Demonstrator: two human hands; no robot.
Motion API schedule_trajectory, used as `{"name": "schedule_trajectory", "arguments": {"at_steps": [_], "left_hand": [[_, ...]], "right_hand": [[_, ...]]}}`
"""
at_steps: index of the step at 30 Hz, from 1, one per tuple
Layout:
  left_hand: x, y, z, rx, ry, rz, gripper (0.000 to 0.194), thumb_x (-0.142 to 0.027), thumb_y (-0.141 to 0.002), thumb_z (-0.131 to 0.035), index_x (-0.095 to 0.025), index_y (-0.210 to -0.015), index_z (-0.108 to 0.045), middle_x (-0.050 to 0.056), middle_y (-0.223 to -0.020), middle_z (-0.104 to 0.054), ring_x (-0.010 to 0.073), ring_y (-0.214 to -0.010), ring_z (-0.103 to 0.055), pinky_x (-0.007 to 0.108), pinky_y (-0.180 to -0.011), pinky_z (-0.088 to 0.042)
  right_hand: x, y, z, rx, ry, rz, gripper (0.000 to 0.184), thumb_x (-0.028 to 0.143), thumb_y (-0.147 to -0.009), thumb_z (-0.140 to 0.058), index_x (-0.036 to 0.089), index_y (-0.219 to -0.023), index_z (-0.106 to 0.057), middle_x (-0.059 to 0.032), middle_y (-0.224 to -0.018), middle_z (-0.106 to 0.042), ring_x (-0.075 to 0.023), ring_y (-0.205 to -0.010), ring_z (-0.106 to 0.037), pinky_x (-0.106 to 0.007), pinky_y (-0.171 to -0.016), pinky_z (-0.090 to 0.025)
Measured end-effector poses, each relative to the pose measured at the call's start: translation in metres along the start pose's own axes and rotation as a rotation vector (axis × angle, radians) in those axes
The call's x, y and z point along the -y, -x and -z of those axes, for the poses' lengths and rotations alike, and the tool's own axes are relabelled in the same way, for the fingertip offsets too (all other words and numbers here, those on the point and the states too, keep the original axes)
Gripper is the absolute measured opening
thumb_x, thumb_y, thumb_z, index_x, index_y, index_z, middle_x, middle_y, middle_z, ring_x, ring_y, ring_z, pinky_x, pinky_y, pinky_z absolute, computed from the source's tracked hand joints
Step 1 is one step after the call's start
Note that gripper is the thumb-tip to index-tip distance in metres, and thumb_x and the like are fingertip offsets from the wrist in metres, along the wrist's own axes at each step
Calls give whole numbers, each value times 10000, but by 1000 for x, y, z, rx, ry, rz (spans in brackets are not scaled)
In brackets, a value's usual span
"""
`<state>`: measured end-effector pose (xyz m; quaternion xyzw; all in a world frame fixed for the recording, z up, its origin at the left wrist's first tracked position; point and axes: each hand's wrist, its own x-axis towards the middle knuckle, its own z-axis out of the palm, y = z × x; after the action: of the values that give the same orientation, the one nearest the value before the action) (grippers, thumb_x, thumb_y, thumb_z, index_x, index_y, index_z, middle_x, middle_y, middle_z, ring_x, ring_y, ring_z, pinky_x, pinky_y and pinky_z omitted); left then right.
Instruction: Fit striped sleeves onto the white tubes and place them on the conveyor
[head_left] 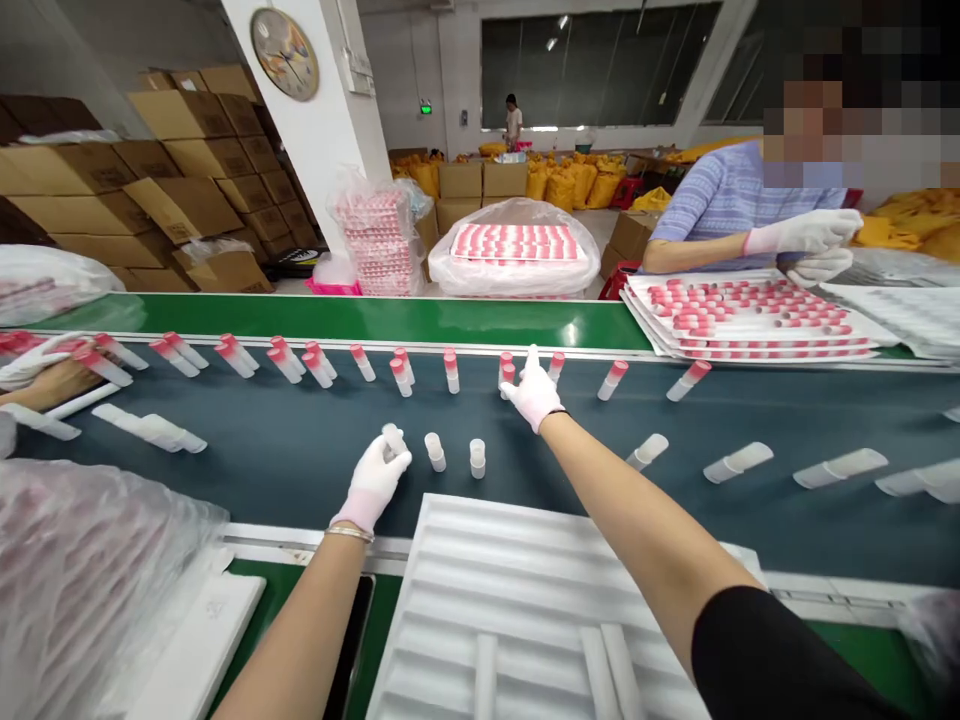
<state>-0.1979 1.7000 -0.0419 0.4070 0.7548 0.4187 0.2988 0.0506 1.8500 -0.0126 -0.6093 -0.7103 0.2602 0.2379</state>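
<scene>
My left hand (pixel 377 470), in a white glove, is closed around a translucent white tube (pixel 391 436) above the dark conveyor belt (pixel 300 470). Two similar tubes, one of them a clear-topped tube (pixel 478 458), stand just to its right. My right hand (pixel 535 392), also gloved, reaches to the far side of the belt with thumb and index finger spread apart. Its thumb is by the lower part of a pink-and-white tube (pixel 508 373), with another close behind. One more pink-topped tube (pixel 556 364) stands partly hidden behind my fingers.
Pink-topped tubes (pixel 276 360) line the belt's far side. Translucent tubes (pixel 739 462) lie at right. A ridged white foam tray (pixel 510 570) holding white tubes sits before me. Across, a co-worker (pixel 712 200) handles trays of tubes (pixel 750 310). Another person's gloved hand (pixel 37 362) is at left.
</scene>
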Motion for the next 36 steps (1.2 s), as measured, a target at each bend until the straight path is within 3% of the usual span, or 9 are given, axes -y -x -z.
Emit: {"name": "schedule_trajectory", "arguments": {"at_steps": [3,5,9,14,19,22,27,30,36], "left_hand": [[-6,4,6,-58,-70,-11,307,-191,-748,-680,-133,-1047,-643,144,-1192,-673,301,-1144,-623,453,-1068,-424],[-15,16,11,-106,-89,-37,289,-233,-773,-661,-144,-1047,-632,132,-1224,-650,298,-1167,-602,458,-1084,-395],[-45,70,10,-114,-42,-185,217,-304,-852,-600,-211,-1047,-613,58,-1262,-623,233,-1201,-575,369,-1067,-412],[-72,154,-17,257,166,-385,118,-283,-872,-601,-203,-796,-557,9,-907,-601,180,-948,-606,298,-914,-476],[-88,191,-39,439,195,-430,162,-238,-910,-537,-204,-759,-489,-23,-757,-443,129,-729,-470,252,-724,-435],[-99,200,-43,474,172,-424,184,-230,-916,-519,-202,-742,-465,-18,-762,-445,128,-713,-444,241,-667,-405],[-110,215,-52,504,95,-460,81,-253,-916,-545,-199,-872,-587,6,-837,-571,152,-792,-539,255,-735,-450],[-112,218,-56,482,37,-532,123,-282,-911,-579,-210,-986,-645,17,-870,-621,163,-828,-578,261,-753,-470],[-108,213,-48,418,-144,-699,205,-254,-926,-562,-215,-1090,-680,44,-820,-638,186,-761,-569,301,-684,-467]], "right_hand": [[-19,60,41,57,117,5,490,428,-926,-445,172,-1342,-482,-109,-1228,-586,-198,-1019,-588,-315,-895,-438],[-39,119,73,174,226,-3,327,364,-921,-422,201,-1062,-668,-77,-1009,-660,-209,-929,-592,-325,-836,-429],[-78,242,113,552,401,-95,117,90,-601,-647,171,-519,-627,-30,-557,-581,-172,-562,-543,-272,-579,-359],[-119,322,110,544,527,-218,232,38,-712,-506,171,-707,-696,-67,-751,-676,-184,-663,-606,-254,-610,-359],[-153,334,109,544,538,-37,321,10,-727,-454,201,-769,-708,-62,-861,-689,-214,-783,-641,-284,-711,-413],[-149,330,120,449,451,4,285,9,-695,-476,203,-774,-669,-35,-846,-684,-204,-778,-649,-279,-720,-444],[-91,303,137,103,-230,14,149,224,-862,-504,210,-971,-605,-39,-984,-686,-175,-890,-653,-273,-809,-506],[-53,282,140,118,-520,143,209,272,-908,-491,209,-1089,-574,-56,-1018,-662,-166,-893,-642,-285,-792,-524],[-18,256,155,122,-344,521,236,83,-838,-513,216,-1021,-579,1,-877,-560,-109,-787,-534,-247,-731,-455]]}}
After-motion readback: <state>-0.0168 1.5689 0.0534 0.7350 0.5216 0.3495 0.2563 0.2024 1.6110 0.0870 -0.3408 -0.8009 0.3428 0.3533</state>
